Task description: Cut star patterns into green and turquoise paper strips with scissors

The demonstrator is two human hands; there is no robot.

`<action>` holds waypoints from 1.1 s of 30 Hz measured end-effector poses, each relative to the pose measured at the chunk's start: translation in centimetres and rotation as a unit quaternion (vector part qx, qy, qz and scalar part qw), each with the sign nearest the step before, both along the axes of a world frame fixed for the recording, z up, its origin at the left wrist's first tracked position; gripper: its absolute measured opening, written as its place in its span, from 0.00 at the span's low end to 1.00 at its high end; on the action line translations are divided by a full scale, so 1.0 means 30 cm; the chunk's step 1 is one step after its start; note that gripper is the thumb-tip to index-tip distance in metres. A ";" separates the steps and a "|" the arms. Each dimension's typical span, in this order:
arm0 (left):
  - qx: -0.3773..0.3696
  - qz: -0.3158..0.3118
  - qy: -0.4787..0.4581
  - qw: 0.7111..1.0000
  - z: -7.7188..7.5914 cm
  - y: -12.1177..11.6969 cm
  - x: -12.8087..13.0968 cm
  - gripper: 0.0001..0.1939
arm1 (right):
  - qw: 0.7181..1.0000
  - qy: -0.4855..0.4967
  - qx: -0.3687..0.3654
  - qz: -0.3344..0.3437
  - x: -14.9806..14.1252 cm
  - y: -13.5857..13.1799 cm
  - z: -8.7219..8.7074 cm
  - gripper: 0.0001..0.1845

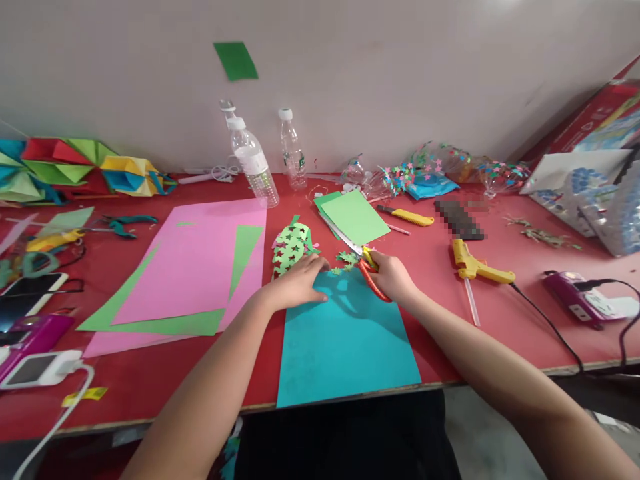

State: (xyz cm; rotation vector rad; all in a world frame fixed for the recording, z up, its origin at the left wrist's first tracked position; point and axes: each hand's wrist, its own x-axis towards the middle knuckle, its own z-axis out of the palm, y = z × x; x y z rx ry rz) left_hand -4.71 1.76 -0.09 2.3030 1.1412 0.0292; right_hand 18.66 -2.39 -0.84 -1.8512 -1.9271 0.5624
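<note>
My left hand (299,283) lies palm down, fingers together, on the far edge of a blue paper sheet (345,347), touching a green paper strip punched with star holes (290,248). My right hand (393,275) is closed round the orange and yellow handles of a pair of scissors (361,259), whose blades point away toward a stack of green paper (356,217). Small green star cut-outs (346,258) lie beside the blades.
Pink and green sheets (193,270) lie to the left. Two plastic bottles (253,163) stand at the back. A yellow glue gun (475,267), a yellow cutter (410,216), a purple device (575,297) and phones (30,333) are on the red table (500,333).
</note>
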 end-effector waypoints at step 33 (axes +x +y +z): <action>-0.020 -0.019 0.048 0.998 0.043 -0.024 -0.023 0.30 | 0.992 0.109 0.062 0.025 -0.020 0.015 -0.031 0.13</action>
